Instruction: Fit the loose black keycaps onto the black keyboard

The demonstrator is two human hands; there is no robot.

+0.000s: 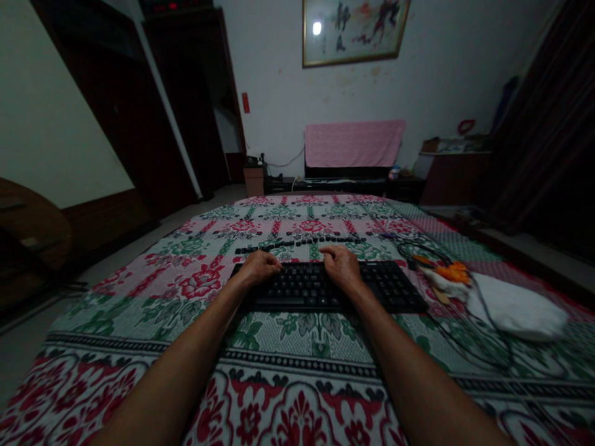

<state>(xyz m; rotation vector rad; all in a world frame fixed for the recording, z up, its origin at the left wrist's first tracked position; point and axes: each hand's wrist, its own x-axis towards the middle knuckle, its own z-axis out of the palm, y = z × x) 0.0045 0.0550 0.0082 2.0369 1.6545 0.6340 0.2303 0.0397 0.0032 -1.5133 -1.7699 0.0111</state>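
Note:
A black keyboard (297, 291) lies lengthwise across the patterned cloth in front of me. My left hand (260, 268) is over its upper left part, with thumb and fingers drawn together near the top keys. Whatever may be between those fingertips is too small to make out. My right hand (341, 266) rests over the keyboard right of the middle, its fingers curled and the tips pointing left; anything in them cannot be made out. Just beyond both hands, a broken line of small black keycaps (304, 242) stretches across the cloth.
A white bag (515, 306) lies right of the keyboard, beside an orange item (453, 272) and looped black cables (495, 353). The flowered tablecloth (297, 347) covers the table. Against the far wall, a pink cloth (353, 144) drapes over a dark screen-like object.

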